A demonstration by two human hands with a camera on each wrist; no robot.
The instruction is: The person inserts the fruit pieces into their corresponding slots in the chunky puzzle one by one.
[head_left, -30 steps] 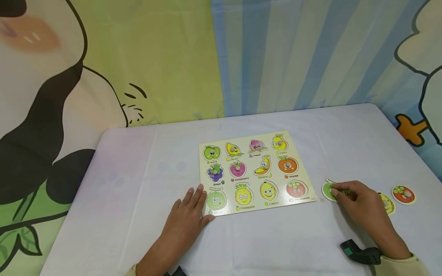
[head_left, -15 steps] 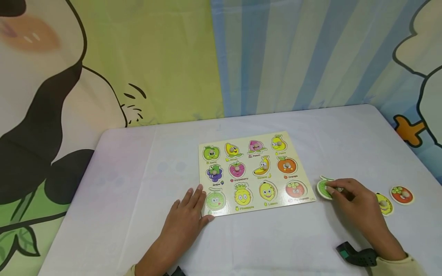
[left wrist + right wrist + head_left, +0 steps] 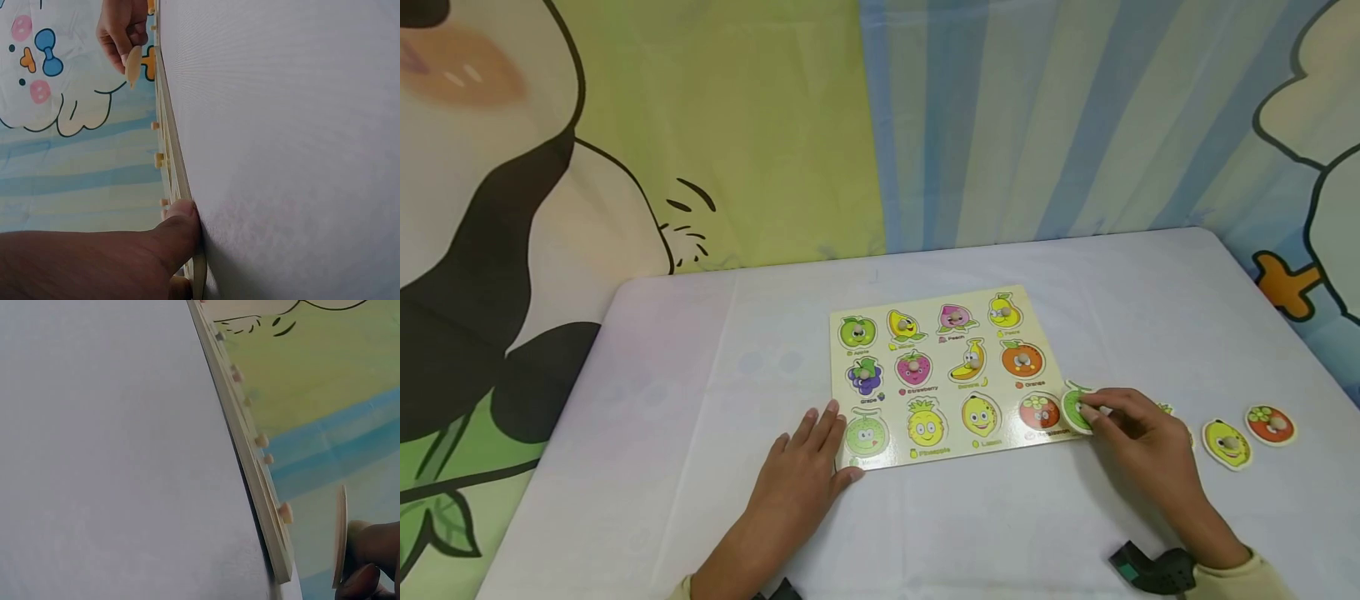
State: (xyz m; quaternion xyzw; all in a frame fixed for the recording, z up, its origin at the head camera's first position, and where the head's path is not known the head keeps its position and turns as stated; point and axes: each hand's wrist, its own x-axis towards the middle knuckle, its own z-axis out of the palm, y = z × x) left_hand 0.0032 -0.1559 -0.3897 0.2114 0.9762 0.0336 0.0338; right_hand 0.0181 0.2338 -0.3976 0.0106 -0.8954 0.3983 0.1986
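Observation:
A pale yellow wooden fruit puzzle board (image 3: pixel 898 425) lies on the white cloth in the head view. My left hand (image 3: pixel 801 469) rests at its lower-left corner with fingers extended; the left wrist view shows that thumb (image 3: pixel 178 234) against the board's edge. Between thumb and fingertips, my right hand (image 3: pixel 1142 442) pinches a round green melon puzzle piece (image 3: pixel 1073 408) by the board's right edge. The right wrist view has this piece (image 3: pixel 340 537) standing on edge, apart from the board. The melon, pineapple, lemon and persimmon spots show pictures without knobs; the upper two rows hold knobbed pieces.
Right of my right hand lie a lemon piece (image 3: pixel 1223 442) and a red persimmon piece (image 3: pixel 1266 423). Another piece (image 3: pixel 1166 408) is mostly hidden behind that hand. A printed cartoon curtain (image 3: pixel 722 125) hangs beyond the table's far edge.
My right hand has lifted the melon piece and carried it left to the board's right edge, uncovering the lemon piece. My left hand has stayed on the board.

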